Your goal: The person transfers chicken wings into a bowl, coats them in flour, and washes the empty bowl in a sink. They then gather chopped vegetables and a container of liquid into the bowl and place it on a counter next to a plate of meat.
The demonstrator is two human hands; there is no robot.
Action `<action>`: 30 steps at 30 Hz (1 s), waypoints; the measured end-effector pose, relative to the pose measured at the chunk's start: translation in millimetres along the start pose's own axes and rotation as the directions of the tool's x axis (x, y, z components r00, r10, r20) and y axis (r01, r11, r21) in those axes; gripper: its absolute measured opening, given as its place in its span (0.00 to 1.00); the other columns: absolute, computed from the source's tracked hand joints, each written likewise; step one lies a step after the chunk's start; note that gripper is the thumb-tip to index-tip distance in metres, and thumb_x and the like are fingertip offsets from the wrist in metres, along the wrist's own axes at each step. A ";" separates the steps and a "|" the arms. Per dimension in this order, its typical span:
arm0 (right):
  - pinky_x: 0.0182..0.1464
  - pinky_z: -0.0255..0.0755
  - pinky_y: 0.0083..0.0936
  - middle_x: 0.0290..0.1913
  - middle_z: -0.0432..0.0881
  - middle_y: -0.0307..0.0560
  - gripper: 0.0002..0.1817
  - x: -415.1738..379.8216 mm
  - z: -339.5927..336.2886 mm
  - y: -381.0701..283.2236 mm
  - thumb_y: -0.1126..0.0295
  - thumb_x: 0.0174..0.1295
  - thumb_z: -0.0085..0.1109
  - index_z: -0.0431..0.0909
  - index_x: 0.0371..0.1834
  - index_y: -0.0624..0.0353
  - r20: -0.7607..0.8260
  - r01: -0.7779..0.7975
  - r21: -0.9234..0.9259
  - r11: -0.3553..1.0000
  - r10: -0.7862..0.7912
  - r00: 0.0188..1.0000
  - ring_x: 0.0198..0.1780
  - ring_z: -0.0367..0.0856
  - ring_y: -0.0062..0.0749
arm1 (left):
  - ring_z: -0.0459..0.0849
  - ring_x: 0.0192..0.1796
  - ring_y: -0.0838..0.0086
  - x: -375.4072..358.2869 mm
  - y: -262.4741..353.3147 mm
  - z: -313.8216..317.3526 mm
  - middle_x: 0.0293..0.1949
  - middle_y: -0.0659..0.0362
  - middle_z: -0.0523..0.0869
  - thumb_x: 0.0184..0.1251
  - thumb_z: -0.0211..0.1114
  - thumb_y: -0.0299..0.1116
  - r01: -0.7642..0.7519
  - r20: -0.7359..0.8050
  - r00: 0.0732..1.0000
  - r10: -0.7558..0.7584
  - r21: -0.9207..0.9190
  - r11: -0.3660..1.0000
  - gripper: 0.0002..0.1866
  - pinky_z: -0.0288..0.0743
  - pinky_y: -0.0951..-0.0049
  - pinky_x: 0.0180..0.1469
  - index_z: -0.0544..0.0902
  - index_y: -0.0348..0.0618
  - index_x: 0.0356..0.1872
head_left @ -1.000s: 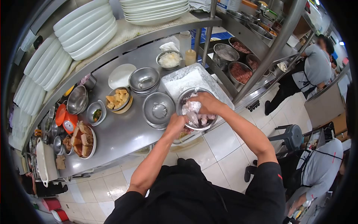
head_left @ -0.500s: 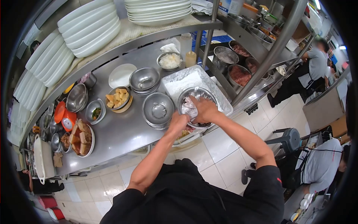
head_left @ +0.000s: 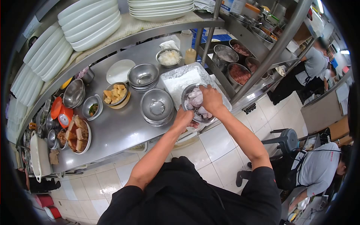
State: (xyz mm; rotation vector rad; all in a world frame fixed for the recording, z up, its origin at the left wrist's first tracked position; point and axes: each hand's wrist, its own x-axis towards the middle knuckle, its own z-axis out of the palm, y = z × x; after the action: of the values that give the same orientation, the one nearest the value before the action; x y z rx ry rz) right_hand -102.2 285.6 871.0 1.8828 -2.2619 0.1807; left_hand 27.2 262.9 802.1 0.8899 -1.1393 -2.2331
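Observation:
A steel bowl (head_left: 186, 93) with flour-dusted pale meat pieces (head_left: 195, 98) rests at the front of a white tray of flour (head_left: 182, 80). My left hand (head_left: 184, 118) is closed on the bowl's near left rim, some fingers hidden beneath. Over the bowl's right side is my right hand (head_left: 211, 98), its fingers bent down at the far rim and the meat; whether it grips either is hidden. Left of the tray stands a stack of empty steel bowls (head_left: 157, 107).
Bowls of yellow chunks (head_left: 115, 93), white shreds (head_left: 169, 57) and large brown blocks (head_left: 78, 137) stand on the steel counter (head_left: 112, 131). A shelf edge (head_left: 150, 32) with plates runs above. A metal post (head_left: 268, 56) is at the right. Two co-workers stand further right.
My right hand has moved from inside the bowl to its right side, with fingers drawn together. More of the meat shows. The view has shifted slightly.

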 end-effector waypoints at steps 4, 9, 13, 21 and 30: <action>0.51 0.71 0.34 0.46 0.76 0.64 0.30 0.0 0.8 12.0 0.76 0.40 0.57 0.71 0.54 0.57 0.153 0.046 0.305 0.951 -0.097 0.984 0.46 0.76 0.57 | 0.79 0.24 0.60 -2.0 0.8 -0.3 0.30 0.43 0.77 0.50 0.47 0.21 0.046 -0.052 0.997 -0.051 -0.087 0.995 0.15 0.74 0.67 0.21 0.67 0.25 0.42; 0.53 0.69 0.31 0.44 0.78 0.63 0.24 14.8 -3.1 47.5 0.76 0.40 0.56 0.77 0.47 0.60 0.081 -0.034 0.309 0.951 0.009 0.997 0.50 0.76 0.48 | 0.79 0.24 0.58 -4.5 -3.6 -11.8 0.31 0.42 0.76 0.49 0.48 0.21 0.080 -0.004 0.997 -0.081 -0.169 0.982 0.16 0.74 0.66 0.21 0.66 0.22 0.41; 0.57 0.66 0.35 0.45 0.76 0.66 0.21 29.7 52.6 98.0 0.74 0.44 0.53 0.76 0.46 0.64 0.106 -0.259 0.245 0.934 0.240 0.965 0.51 0.74 0.54 | 0.79 0.24 0.58 -5.2 -9.6 -19.7 0.30 0.42 0.76 0.49 0.48 0.21 0.046 0.011 0.999 -0.045 -0.177 0.983 0.16 0.73 0.67 0.20 0.66 0.21 0.40; 0.49 0.73 0.38 0.44 0.77 0.63 0.14 4.9 139.8 98.7 0.71 0.47 0.59 0.78 0.37 0.67 0.341 -0.228 0.026 0.973 0.206 0.917 0.47 0.78 0.52 | 0.79 0.24 0.61 -12.8 4.5 -28.9 0.31 0.43 0.77 0.49 0.48 0.22 -0.002 -0.059 0.998 -0.006 -0.134 0.991 0.16 0.74 0.68 0.20 0.68 0.21 0.40; 0.51 0.69 0.34 0.39 0.80 0.59 0.19 23.0 -27.3 64.6 0.65 0.42 0.65 0.81 0.38 0.62 0.074 -0.226 0.343 0.912 0.214 0.974 0.45 0.78 0.47 | 0.79 0.24 0.61 -1.9 10.9 -29.7 0.31 0.43 0.77 0.48 0.49 0.22 -0.023 -0.093 0.996 0.010 -0.139 0.990 0.16 0.74 0.68 0.20 0.68 0.21 0.40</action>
State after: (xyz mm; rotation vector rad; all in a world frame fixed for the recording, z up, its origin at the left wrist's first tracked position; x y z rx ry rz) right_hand -167.7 281.4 904.7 1.7837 -2.6050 0.6286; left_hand 51.4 242.7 798.7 0.9112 -0.9335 -2.2039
